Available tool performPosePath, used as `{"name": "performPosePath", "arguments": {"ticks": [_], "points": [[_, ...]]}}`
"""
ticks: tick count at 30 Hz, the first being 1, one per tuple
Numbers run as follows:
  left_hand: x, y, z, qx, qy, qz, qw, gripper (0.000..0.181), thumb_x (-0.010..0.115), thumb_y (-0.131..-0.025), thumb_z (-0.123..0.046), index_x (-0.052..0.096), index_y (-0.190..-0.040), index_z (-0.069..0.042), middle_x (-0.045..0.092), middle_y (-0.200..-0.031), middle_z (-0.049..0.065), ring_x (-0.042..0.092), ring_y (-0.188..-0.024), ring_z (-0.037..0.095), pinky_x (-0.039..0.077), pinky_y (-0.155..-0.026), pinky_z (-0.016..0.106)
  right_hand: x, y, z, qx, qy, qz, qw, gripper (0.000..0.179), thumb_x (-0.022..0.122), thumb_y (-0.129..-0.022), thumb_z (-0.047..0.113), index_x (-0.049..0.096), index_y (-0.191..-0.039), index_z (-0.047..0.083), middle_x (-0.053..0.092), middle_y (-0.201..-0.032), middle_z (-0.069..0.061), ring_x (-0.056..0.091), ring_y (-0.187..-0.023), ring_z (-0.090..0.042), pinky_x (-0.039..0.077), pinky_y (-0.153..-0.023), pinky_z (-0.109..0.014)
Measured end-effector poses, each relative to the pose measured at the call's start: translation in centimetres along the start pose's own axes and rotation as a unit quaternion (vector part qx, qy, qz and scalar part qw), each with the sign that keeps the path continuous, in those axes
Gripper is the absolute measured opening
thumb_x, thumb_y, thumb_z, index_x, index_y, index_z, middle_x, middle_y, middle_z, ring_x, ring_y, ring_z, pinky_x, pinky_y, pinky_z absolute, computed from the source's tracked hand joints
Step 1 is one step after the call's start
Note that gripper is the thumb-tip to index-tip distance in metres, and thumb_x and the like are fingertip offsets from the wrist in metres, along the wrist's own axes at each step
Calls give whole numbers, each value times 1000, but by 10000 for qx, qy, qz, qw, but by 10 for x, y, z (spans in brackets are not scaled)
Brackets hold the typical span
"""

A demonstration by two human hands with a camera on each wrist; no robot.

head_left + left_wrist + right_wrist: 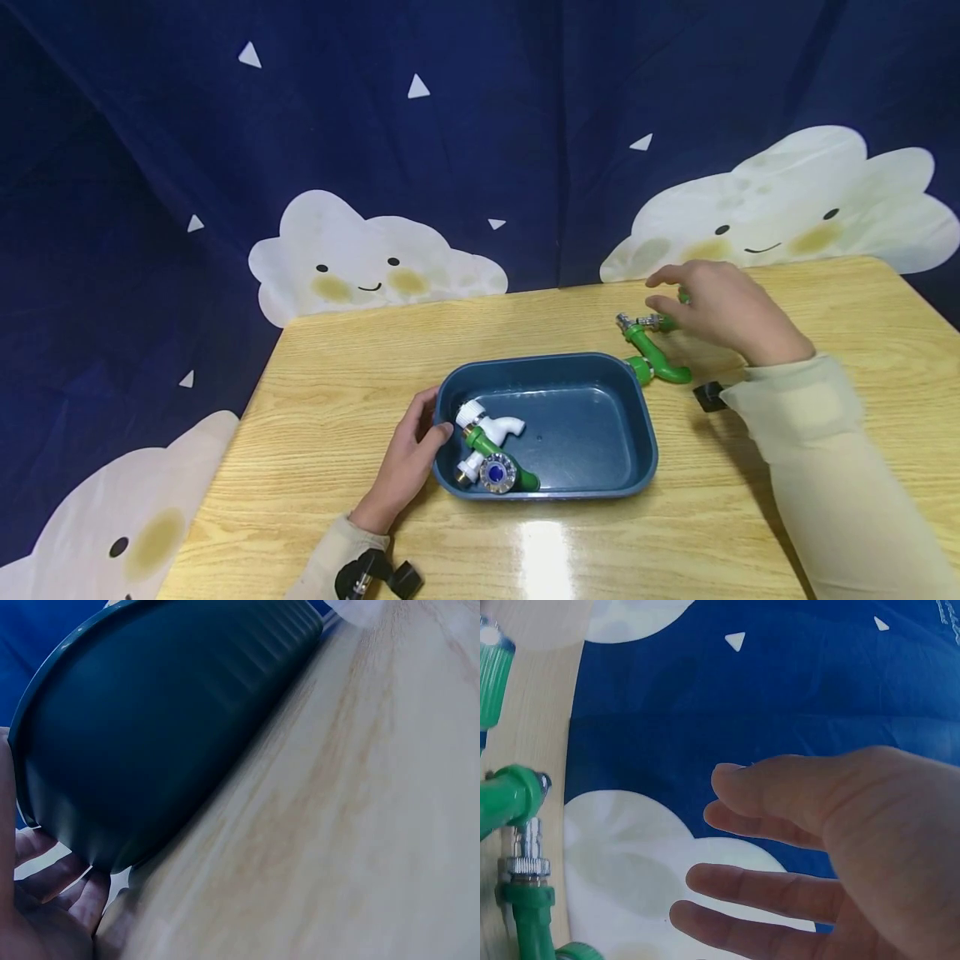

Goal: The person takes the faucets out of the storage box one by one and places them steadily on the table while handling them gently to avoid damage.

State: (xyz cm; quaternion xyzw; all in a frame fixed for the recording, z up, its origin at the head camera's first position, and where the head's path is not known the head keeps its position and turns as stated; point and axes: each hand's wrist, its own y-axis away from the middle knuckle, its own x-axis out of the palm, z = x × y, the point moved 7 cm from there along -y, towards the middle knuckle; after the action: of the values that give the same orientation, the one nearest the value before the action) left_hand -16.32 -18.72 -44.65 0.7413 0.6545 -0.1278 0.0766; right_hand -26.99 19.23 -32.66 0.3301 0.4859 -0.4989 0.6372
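Note:
A dark blue-green plastic basin (581,442) stands on the table. My left hand (405,458) holds its left end, thumb at the rim and fingers along the outer wall (142,727). Inside, at the left, lie a white tap (495,430) and a green tap (525,481) with a clear, blue-centred knob. My right hand (723,308) is above the table's back right, fingers spread and slightly bent, holding nothing. Beneath and beside it lie green taps with metal ends: one (651,354) near the basin's right end, another (667,322) partly hidden by the hand.
The wooden table (360,358) meets a dark blue curtain (465,150) with white clouds and triangles along its back edge. Black wrist mounts show at both sleeves, one (708,397) on the right.

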Motion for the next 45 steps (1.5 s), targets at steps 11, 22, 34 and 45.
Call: {"name": "performPosePath", "arguments": {"ticks": [11, 22, 34, 45], "points": [[0, 0, 0, -9, 24, -19, 10000, 46, 55, -100, -9, 53, -145, -18, 62, -138, 11, 59, -119, 18, 49, -98, 22, -1, 6, 27, -327, 130, -180, 9992, 37, 65, -99, 29, 70, -129, 9, 72, -127, -21, 68, -114, -41, 53, -92, -61], [0, 0, 0, -27, 45, 7, 10000, 47, 55, -100, -9, 52, -145, -18, 62, -139, 10, 58, -123, 21, 48, -100, 21, -1, 11, 46, -434, 147, -279, 9986, 35, 66, -99, 33, 72, -127, 13, 71, -130, -20, 67, -117, -39, 53, -92, -60], [0, 0, 0, -2, 31, -11, 10000, 46, 55, -100, -9, 53, -145, -18, 62, -139, 10, 57, -123, 21, 48, -101, 21, 2, 16, 70, -1096, 270, -572, 9920, 30, 68, -98, 32, 75, -121, 14, 75, -123, -15, 71, -112, -36, 56, -91, -56], [0, 0, 0, -15, 18, -32, 10000, 45, 54, -100, -8, 53, -144, -18, 62, -139, 10, 58, -124, 20, 48, -101, 22, 4, 22, 85, -1244, 235, -595, 9902, 31, 69, -98, 32, 75, -122, 14, 74, -121, -13, 73, -102, -29, 58, -78, -49]]}}
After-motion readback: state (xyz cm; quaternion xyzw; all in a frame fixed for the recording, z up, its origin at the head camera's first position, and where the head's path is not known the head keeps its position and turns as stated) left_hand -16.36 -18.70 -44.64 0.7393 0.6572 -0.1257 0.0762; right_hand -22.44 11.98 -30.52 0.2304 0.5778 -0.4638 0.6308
